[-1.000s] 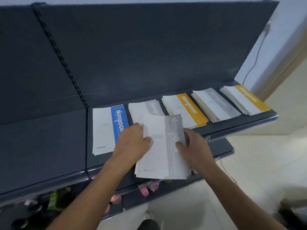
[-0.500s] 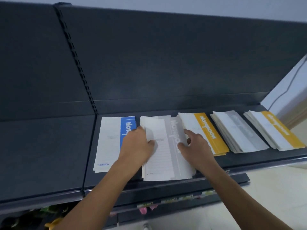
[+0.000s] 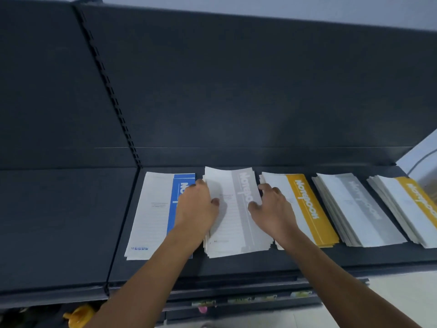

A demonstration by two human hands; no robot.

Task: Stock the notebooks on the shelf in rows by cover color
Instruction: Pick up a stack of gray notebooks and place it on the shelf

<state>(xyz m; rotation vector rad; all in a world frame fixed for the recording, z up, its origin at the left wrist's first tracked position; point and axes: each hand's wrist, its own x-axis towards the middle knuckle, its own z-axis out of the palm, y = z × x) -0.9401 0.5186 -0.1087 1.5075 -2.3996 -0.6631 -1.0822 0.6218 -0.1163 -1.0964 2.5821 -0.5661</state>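
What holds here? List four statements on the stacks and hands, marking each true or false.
The blue stack lies far left. True.
Both hands hold it. False: the left hand and right hand grip the grey stack beside it.
A yellow stack lies just right of the gripped one. True.
The shelf carries three stacks. False: five, ending in a second grey stack and a second yellow stack.
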